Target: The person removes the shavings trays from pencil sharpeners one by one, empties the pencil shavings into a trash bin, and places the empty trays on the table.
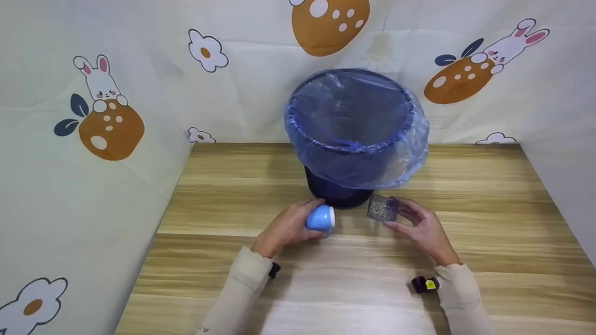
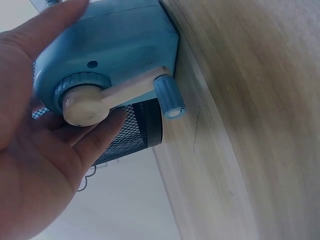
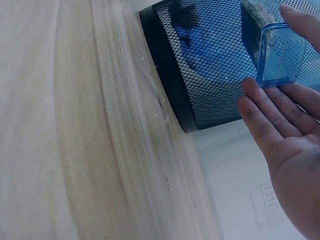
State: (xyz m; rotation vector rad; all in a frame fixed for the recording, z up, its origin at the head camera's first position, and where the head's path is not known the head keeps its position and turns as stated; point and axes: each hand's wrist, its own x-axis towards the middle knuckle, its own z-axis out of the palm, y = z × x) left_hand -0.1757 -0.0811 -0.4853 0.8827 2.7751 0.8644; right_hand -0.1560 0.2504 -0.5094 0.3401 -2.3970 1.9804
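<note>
My left hand (image 1: 289, 225) grips a blue hand-crank pencil sharpener (image 1: 319, 218) just in front of the bin. In the left wrist view its cream crank (image 2: 125, 92) with a blue knob faces me, and my thumb and fingers lie around the body. My right hand (image 1: 424, 232) pinches a small clear shavings drawer (image 1: 381, 209) between thumb and fingers. Pale shavings (image 3: 260, 22) lie inside the drawer, seen in the right wrist view. Drawer and sharpener are apart, on either side of the bin's foot.
A dark mesh waste bin (image 1: 333, 193) lined with a translucent blue bag (image 1: 361, 165) stands at the table's back edge. Small shavings (image 3: 166, 119) are scattered on the wooden table (image 1: 344, 288) near it. Patterned cloth walls (image 1: 251, 93) close off the back and sides.
</note>
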